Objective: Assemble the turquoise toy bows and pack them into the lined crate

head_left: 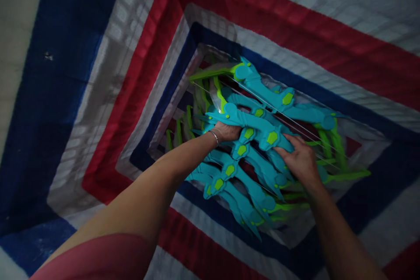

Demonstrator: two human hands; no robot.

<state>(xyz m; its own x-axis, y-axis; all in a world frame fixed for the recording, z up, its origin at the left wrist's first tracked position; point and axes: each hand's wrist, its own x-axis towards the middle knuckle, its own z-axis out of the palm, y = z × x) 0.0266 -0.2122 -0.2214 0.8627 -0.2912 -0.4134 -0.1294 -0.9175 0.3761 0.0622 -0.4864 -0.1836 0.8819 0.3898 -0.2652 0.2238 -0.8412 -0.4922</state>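
Down in striped fabric point(269, 0), forearms point(187, 157) outstretched: right grip point(302, 158) around turquoise bow point(250, 122), left grip point(229, 131) unclear.

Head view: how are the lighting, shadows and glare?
The head view is dim overall; in that view, grid-like shadows mark the striped cloth; in the head view, the toy bows stand out vividly, with no strong glare.

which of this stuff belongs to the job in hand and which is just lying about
Likely part of the job:
teal-and-green bow, held by the right grip; left grip partly hidden behind it
similar bows packed around it
striped fabric surrounding them

Likely incidental:
bracelet, worn on the left wrist
pale speck on the fabric, too small to identify
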